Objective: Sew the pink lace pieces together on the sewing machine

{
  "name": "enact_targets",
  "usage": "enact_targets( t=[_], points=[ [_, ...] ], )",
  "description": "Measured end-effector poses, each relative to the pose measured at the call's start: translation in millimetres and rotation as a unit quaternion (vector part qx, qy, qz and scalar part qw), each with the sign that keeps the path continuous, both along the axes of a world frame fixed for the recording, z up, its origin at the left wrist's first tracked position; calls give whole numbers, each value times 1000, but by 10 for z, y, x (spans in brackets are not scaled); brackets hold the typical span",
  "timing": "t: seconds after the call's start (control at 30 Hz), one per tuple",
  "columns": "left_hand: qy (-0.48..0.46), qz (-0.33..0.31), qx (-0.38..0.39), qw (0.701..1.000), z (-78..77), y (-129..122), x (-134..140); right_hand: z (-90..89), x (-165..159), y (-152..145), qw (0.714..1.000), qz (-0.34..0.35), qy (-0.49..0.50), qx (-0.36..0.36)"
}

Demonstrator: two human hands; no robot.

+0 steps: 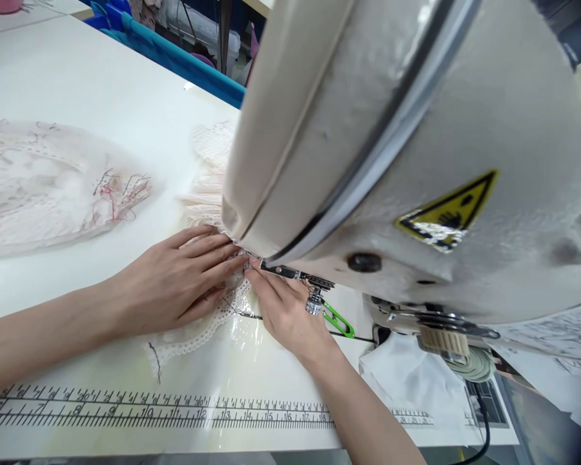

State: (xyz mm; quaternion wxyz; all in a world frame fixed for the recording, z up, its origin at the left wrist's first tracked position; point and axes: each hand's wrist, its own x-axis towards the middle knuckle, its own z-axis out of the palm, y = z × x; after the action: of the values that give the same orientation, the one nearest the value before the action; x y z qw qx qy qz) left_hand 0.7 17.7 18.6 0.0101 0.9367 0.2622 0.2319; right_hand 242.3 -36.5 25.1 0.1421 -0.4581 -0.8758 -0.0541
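Observation:
My left hand (184,278) lies flat, fingers spread, on cream lace fabric (179,345) with a scalloped edge. My right hand (290,316) reaches in from the lower right, its fingers stretched out and their tips on the lace, close to the left fingertips. Above both hands leans the large cream head of a sewing machine (358,161), which hides the needle area and part of the fabric. Gathered, ruffled lace (206,187) extends behind my left hand. A green tool (339,320), likely thread snips, shows just beyond my right wrist.
A printed ruler (198,413) runs along the table's front edge. More sheer lace (53,187) with red and dark thread ends lies at left. White cloth (407,374) sits under the machine at right, near a beige knob (443,342). A blue bin edge (184,58) borders the table behind.

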Motion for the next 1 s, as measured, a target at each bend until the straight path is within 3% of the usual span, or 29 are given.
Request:
enact_targets(
  t=[0.23,0.43,0.73,0.9,1.0],
  points=[
    [22,-5,-24,999,-25,20,-24,-13,-33,-13,1000,-30,-1,1],
    [15,-16,-16,1000,-98,58,-22,-17,-26,-19,998,-13,-25,55],
    [45,-17,1,999,-45,94,-46,-17,-35,-57,997,-29,-50,60],
    [32,-24,71,997,83,65,-41,-10,-18,-65,997,-34,-26,71],
    [23,-48,85,995,251,-61,-157,74,17,-43,999,-11,32,27]
  ],
)
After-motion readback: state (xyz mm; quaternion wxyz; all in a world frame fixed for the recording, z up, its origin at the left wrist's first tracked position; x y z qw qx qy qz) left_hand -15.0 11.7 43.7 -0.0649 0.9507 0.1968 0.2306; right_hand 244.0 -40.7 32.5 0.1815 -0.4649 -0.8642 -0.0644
